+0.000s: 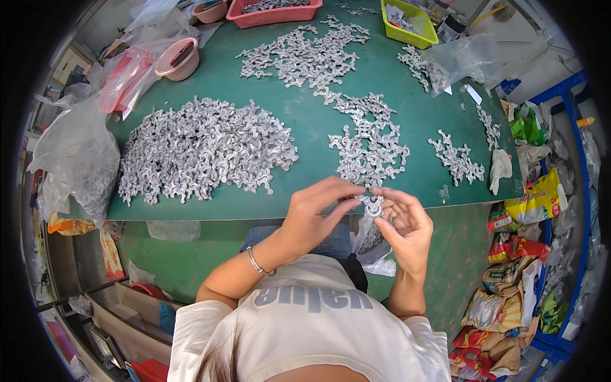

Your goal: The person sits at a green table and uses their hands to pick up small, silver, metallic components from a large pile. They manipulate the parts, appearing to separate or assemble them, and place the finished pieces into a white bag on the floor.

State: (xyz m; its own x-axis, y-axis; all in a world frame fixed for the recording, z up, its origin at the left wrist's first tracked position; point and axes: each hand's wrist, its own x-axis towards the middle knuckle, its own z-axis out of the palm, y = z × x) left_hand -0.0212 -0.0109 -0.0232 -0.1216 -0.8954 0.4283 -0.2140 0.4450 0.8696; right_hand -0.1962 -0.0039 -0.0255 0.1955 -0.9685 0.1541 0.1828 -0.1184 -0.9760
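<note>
Between the fingertips of my left hand (315, 212) and my right hand (405, 219) is a small cast metal part (373, 208) with a rounded body and side lugs. Both hands grip it, just above the near edge of the green tabletop (305, 188). Right beyond my fingers lies a loose spread of similar metal parts (370, 143). To the left, a large heap of the same grey parts (210, 145) covers the table. Some of the held part is hidden by my fingers.
A wider scatter of parts (305, 52) lies farther back, near a red tray (274, 14) and a yellow-green basket (409, 28). A small cluster (457, 157) and a white glove (500, 171) are at right. A pink bowl (179, 59) and plastic bag (79, 153) stand left.
</note>
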